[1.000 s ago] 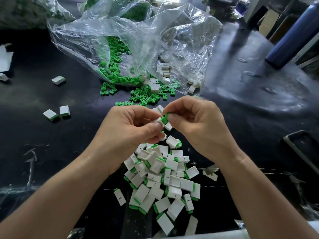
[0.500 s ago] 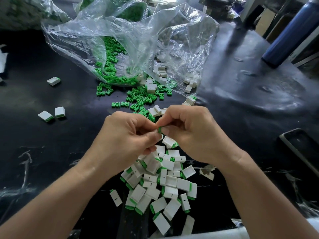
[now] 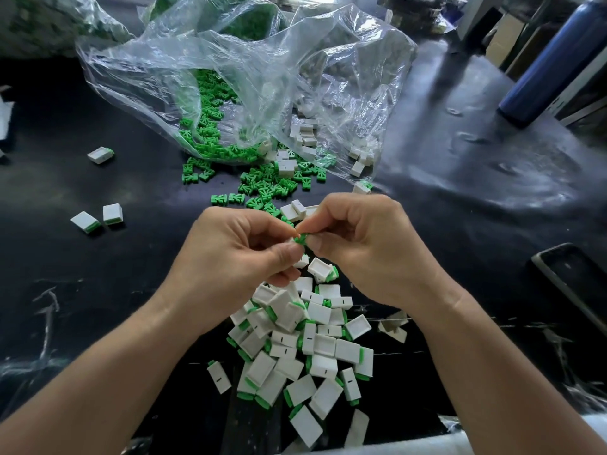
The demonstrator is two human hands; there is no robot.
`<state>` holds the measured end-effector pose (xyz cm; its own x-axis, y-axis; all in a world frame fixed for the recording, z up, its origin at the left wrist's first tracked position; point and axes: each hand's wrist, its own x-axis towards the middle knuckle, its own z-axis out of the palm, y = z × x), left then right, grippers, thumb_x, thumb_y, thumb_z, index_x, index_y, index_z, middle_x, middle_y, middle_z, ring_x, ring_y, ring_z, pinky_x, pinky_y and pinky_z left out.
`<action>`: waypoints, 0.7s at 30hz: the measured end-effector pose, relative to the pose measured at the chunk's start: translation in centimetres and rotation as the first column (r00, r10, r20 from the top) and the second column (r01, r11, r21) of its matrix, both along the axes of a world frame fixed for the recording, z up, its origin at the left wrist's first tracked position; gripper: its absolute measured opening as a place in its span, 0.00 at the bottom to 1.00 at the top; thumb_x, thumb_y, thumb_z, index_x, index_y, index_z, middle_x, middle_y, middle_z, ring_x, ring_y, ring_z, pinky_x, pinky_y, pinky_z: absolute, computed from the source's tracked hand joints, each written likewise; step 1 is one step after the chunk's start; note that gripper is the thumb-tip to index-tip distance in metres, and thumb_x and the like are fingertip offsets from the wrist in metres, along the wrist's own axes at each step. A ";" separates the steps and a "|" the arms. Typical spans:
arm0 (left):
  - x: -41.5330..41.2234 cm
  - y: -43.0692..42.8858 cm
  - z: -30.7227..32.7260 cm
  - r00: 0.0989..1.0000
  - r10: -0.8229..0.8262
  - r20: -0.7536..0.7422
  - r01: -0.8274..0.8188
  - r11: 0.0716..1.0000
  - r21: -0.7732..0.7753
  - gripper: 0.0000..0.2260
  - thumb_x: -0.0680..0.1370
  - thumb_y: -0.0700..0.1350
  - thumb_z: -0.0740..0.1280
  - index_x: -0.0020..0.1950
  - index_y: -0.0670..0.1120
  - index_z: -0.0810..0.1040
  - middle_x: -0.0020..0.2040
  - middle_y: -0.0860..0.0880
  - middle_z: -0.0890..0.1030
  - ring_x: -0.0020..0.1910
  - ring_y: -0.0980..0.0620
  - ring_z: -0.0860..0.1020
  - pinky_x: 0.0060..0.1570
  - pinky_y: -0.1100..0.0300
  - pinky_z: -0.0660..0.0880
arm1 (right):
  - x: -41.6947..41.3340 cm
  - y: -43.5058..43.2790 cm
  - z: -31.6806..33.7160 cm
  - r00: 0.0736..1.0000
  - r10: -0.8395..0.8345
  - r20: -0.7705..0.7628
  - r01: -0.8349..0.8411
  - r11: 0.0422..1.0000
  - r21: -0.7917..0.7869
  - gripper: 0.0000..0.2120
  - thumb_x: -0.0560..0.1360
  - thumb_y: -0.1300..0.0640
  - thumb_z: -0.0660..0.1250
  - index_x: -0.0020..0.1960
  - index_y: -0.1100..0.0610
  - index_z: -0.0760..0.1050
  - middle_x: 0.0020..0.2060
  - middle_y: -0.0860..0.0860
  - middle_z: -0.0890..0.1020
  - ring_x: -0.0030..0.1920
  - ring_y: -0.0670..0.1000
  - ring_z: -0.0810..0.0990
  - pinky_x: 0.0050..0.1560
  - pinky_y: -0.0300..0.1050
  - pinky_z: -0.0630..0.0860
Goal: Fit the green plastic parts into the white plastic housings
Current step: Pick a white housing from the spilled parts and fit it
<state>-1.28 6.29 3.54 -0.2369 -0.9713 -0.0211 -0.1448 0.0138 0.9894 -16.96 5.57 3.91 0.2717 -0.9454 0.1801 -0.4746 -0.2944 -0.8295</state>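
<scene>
My two hands meet above the middle of the black table. My right hand pinches a small green part between thumb and forefinger. My left hand curls round a white housing, mostly hidden under its fingers, with the green part at its top. Below the hands lies a heap of fitted white housings with green ends. Loose green parts are scattered beyond the hands, spilling from a clear plastic bag. Unfitted white housings lie inside the bag's right side.
Three fitted pieces lie apart at the left. A dark blue bottle stands at the far right. A black tray edge sits at the right. A lone white piece lies right of the heap.
Both hands stayed together over the heap while the view shifted slightly. The green part is still pinched at the housing between the fingertips.
</scene>
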 end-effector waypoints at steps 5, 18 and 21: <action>0.2 0.1 -0.1 0.997 0.001 0.074 0.006 0.996 -0.089 0.06 0.67 0.34 0.72 0.37 0.45 0.82 0.29 0.45 0.82 0.27 0.51 0.81 0.28 0.64 0.77 | -0.1 0.0 -0.3 1.000 0.019 0.018 -0.019 1.000 -0.016 0.06 0.69 0.68 0.70 0.40 0.58 0.80 0.36 0.54 0.82 0.37 0.54 0.80 0.40 0.52 0.78; -0.5 0.1 0.3 0.992 0.012 -0.123 -0.015 0.999 -0.028 0.11 0.62 0.42 0.69 0.43 0.43 0.80 0.35 0.43 0.83 0.30 0.51 0.82 0.30 0.65 0.77 | 0.0 0.1 0.3 0.990 0.000 0.138 -0.001 1.000 0.005 0.08 0.71 0.64 0.69 0.43 0.52 0.80 0.36 0.51 0.83 0.37 0.50 0.82 0.42 0.52 0.80; -0.2 -0.1 0.4 0.989 0.047 -0.139 -0.053 0.998 -0.034 0.09 0.61 0.43 0.69 0.41 0.45 0.80 0.35 0.44 0.83 0.29 0.51 0.82 0.27 0.64 0.77 | 0.1 0.1 0.6 0.976 -0.027 0.218 0.014 0.998 0.062 0.03 0.74 0.54 0.67 0.43 0.52 0.78 0.32 0.49 0.81 0.34 0.46 0.78 0.37 0.42 0.77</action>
